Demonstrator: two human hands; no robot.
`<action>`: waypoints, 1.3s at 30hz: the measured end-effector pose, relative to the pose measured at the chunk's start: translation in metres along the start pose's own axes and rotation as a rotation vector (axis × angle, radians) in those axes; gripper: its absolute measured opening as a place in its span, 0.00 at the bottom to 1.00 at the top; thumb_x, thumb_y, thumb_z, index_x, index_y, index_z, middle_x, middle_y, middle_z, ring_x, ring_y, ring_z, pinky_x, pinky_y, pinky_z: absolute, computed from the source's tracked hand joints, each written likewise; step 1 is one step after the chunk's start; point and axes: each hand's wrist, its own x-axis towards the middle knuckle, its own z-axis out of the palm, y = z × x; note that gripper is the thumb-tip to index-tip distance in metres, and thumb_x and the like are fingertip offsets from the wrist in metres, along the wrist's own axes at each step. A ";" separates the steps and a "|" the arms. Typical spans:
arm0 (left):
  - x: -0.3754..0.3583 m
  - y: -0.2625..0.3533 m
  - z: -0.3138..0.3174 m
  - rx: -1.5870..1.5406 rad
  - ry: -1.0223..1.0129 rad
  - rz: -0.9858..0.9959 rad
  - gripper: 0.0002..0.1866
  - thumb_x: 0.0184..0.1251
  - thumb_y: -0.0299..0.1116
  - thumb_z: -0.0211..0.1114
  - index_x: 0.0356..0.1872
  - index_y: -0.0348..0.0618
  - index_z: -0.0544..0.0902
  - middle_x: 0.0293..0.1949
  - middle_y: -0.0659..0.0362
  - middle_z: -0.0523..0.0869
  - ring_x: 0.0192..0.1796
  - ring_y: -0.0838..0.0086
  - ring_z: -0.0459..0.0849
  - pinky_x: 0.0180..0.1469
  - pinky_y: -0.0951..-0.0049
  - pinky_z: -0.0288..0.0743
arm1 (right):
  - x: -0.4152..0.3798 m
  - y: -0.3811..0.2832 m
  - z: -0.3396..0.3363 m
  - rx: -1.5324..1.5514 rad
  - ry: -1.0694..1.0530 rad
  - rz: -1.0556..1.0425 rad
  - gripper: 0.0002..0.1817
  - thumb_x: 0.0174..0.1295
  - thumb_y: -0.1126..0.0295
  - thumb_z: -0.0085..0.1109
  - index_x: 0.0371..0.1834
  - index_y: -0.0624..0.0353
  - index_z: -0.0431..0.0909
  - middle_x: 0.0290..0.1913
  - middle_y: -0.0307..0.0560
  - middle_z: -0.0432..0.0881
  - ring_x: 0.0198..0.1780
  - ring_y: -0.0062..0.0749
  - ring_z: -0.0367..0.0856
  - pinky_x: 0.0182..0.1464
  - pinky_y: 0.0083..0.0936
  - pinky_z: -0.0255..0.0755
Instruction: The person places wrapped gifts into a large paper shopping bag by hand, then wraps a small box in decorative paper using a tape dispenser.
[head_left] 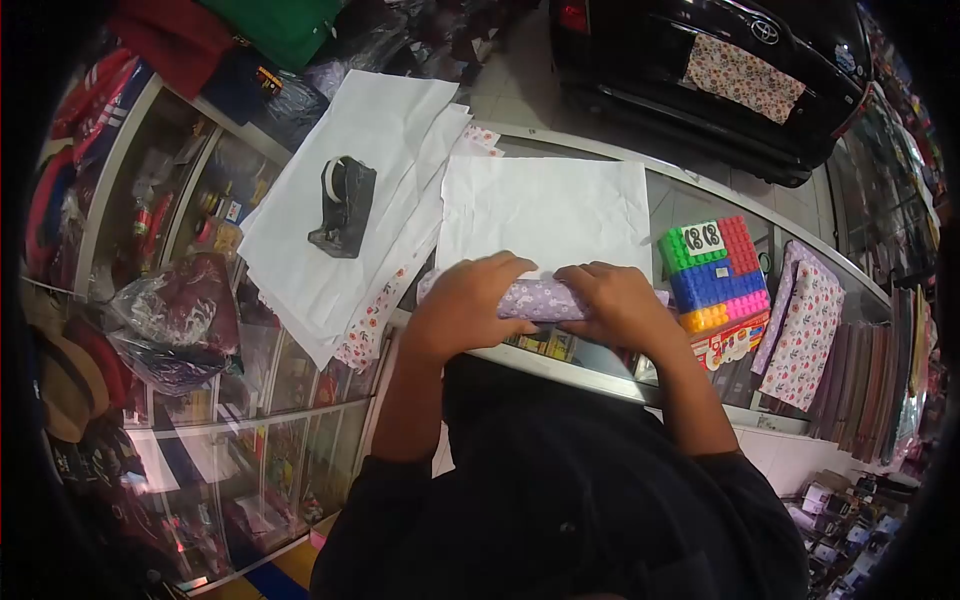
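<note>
A purple floral wrapped bundle (540, 300) lies along the near edge of a white paper sheet (545, 210) on the glass counter. Around its left part my left hand (470, 305) is closed, thumb on the near side and fingers on the far side. My right hand (622, 305) grips the right part the same way. The bundle's middle shows between the hands, with the paper's near edge at its far side. What is inside the bundle is hidden.
A black tape dispenser (343, 205) stands on stacked white sheets (385, 130) at the left. Colourful toy blocks (715, 275) and folded floral paper (805, 335) lie to the right. Beyond the counter is a black car (720, 70). Plastic-wrapped clothing (180, 320) is at left.
</note>
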 end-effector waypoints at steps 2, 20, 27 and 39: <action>0.006 0.007 0.004 -0.015 -0.039 0.017 0.31 0.48 0.34 0.83 0.56 0.39 0.84 0.51 0.49 0.87 0.55 0.51 0.86 0.59 0.59 0.79 | 0.000 0.002 0.001 -0.004 -0.002 0.004 0.33 0.49 0.60 0.80 0.58 0.58 0.79 0.42 0.56 0.87 0.43 0.55 0.87 0.45 0.44 0.81; 0.038 -0.008 -0.002 -0.004 -0.256 -0.088 0.31 0.50 0.37 0.83 0.56 0.40 0.80 0.44 0.41 0.90 0.50 0.45 0.88 0.56 0.57 0.80 | 0.005 0.012 -0.010 0.054 0.044 0.040 0.30 0.45 0.54 0.83 0.50 0.57 0.85 0.42 0.52 0.87 0.45 0.52 0.87 0.48 0.42 0.80; 0.050 -0.021 -0.004 -0.085 -0.306 -0.159 0.27 0.55 0.36 0.80 0.53 0.37 0.81 0.47 0.42 0.89 0.52 0.49 0.88 0.57 0.59 0.79 | 0.011 0.017 -0.020 -0.008 0.034 0.051 0.30 0.48 0.50 0.81 0.51 0.56 0.86 0.43 0.50 0.87 0.50 0.51 0.83 0.55 0.43 0.74; 0.061 -0.035 -0.008 -0.011 -0.306 -0.241 0.26 0.63 0.43 0.77 0.57 0.39 0.82 0.43 0.44 0.91 0.46 0.58 0.89 0.53 0.62 0.80 | 0.009 0.017 -0.023 -0.128 0.668 -0.007 0.16 0.51 0.63 0.79 0.40 0.57 0.86 0.42 0.45 0.85 0.51 0.46 0.79 0.57 0.42 0.71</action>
